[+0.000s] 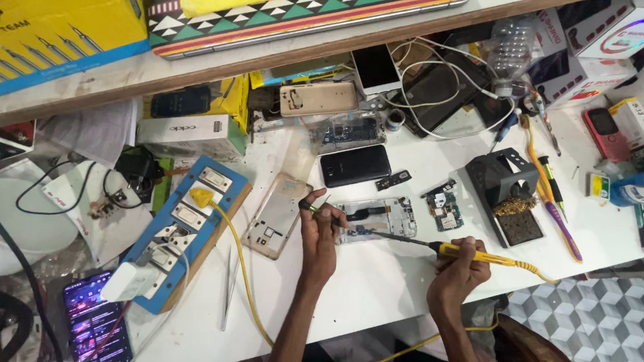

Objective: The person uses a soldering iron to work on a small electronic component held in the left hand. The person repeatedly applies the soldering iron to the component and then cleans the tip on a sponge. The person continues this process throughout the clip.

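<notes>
**A:** What do you see from up there?

**B:** I look down at a white table (376,277) full of phone parts; my right hand (459,274) has its fingers closed tight around a yellow soldering iron (477,255); the thin tip points left, toward the open phone frame (379,216) in the middle of the table.

**A:** And your other hand?

**B:** My left hand (320,231) sits just left of that open phone frame; its fingers are curled and pinch something small and dark; I cannot tell what it is; the iron's tip comes very close to those fingers.

**A:** Where does the iron's cord go?

**B:** The yellow cord (416,349) runs right from the handle, then drops off the near edge.

**A:** What else is close by?

**B:** A gold phone back (277,216) lies left of my left hand; a black phone (354,165) lies farther off, behind the frame; a blue power strip (184,231) sits on the left with a yellow plug in it; a black iron stand (506,194) with brass wool sits right of the frame; silver tweezers (229,289) lie near the power strip.
</notes>
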A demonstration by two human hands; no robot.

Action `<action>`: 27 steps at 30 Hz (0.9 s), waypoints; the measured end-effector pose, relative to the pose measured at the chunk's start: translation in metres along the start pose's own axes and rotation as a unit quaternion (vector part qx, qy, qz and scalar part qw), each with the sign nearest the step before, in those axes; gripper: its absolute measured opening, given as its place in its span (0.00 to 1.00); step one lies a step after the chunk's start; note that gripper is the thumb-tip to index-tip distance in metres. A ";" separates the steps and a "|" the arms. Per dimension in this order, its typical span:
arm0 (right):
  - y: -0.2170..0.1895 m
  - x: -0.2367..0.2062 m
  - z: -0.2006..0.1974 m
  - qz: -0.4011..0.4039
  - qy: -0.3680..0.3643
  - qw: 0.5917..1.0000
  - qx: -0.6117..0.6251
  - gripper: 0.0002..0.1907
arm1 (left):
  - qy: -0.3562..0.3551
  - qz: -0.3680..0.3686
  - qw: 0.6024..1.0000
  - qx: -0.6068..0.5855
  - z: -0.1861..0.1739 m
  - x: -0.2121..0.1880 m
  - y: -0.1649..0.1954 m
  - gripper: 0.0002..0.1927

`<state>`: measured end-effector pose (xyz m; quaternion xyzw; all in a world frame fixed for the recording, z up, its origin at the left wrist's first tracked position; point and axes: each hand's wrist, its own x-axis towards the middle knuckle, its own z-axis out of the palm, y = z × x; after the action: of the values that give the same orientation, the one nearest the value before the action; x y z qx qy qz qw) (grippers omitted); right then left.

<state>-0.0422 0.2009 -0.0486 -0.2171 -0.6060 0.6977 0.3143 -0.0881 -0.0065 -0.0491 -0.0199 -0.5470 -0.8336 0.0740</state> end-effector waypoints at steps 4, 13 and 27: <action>0.000 0.000 0.004 -0.028 -0.020 0.999 -0.029 0.18 | -0.026 0.003 1.000 0.012 0.000 0.002 -0.003 0.20; 0.006 -0.002 0.003 -0.037 -0.019 0.998 -0.057 0.19 | -0.016 0.006 0.997 0.079 0.001 -0.001 -0.005 0.20; 0.002 -0.015 0.010 -0.046 0.002 0.996 -0.071 0.18 | -0.062 0.048 0.983 0.164 -0.005 -0.005 -0.009 0.19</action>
<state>-0.0390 0.1834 -0.0496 -0.2116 -0.6627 0.6375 0.3312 -0.0844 -0.0071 -0.0596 -0.0850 -0.6784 -0.7251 0.0820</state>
